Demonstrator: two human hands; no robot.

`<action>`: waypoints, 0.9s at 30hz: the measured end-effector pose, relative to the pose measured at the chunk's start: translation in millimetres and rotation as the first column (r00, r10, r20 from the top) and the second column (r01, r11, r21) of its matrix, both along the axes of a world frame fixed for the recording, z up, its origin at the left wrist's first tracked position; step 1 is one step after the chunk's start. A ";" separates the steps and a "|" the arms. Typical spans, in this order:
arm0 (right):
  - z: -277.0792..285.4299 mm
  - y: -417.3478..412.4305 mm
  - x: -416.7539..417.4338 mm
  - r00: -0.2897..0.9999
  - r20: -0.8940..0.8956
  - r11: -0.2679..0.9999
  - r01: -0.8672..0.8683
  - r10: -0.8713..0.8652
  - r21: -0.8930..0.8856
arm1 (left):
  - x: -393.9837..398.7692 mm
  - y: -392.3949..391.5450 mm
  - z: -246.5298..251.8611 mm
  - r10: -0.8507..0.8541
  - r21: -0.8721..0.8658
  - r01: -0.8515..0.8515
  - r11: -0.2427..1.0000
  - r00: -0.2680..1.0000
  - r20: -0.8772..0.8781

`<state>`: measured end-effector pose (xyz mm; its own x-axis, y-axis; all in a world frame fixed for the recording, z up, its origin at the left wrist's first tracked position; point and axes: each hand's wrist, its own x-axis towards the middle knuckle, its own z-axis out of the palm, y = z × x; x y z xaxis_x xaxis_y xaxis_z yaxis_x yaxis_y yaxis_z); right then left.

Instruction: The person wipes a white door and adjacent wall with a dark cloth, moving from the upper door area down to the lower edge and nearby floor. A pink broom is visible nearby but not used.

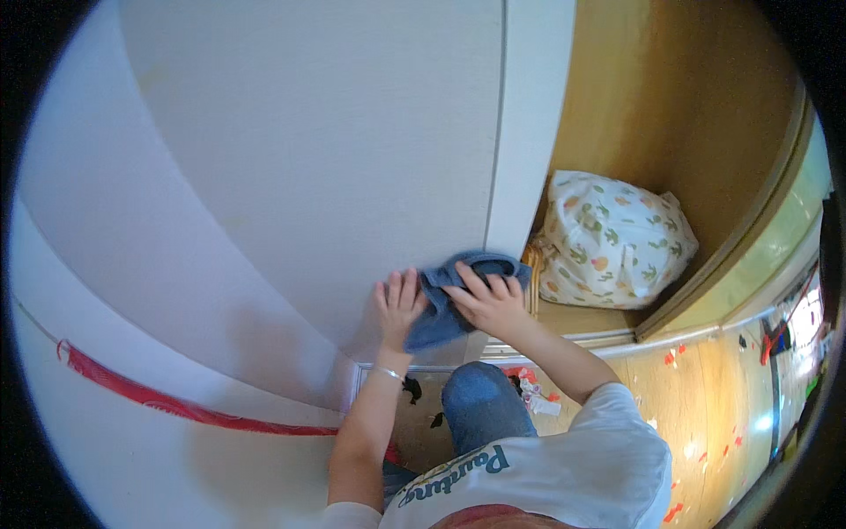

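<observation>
A crumpled blue-grey cloth (439,324) lies against the lower part of a white sliding wardrobe door (344,165), near the door's right edge. My right hand (489,301) presses on the cloth with its fingers spread over the folds. Just left of it, my left hand (400,307) rests against the door, with its thumb side at the cloth's edge and its fingers pointing up; whether it grips any of the cloth is not plain. A silvery bracelet circles my left wrist.
Right of the door, an open wardrobe compartment (634,112) holds a white bag with a cactus print (615,241). A red strip (185,406) hangs on the left wall. Red scraps and dark bits litter the wooden floor (687,397) around my bent knee (486,403).
</observation>
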<state>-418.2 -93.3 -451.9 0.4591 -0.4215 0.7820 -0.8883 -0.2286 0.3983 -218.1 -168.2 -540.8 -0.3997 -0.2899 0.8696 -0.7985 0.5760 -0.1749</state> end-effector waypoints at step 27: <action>105.5 -38.1 44.9 0.777 0.349 0.847 -0.429 0.523 -0.314 | -23.9 2.3 260.1 -0.064 -0.156 -0.007 0.988 0.893 -0.445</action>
<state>-373.3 -131.3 -346.4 0.1778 -0.0431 0.9831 -0.7757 -0.6209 0.1130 -242.0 -165.9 -280.8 0.0364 -0.1368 0.9899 -0.7960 0.5949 0.1115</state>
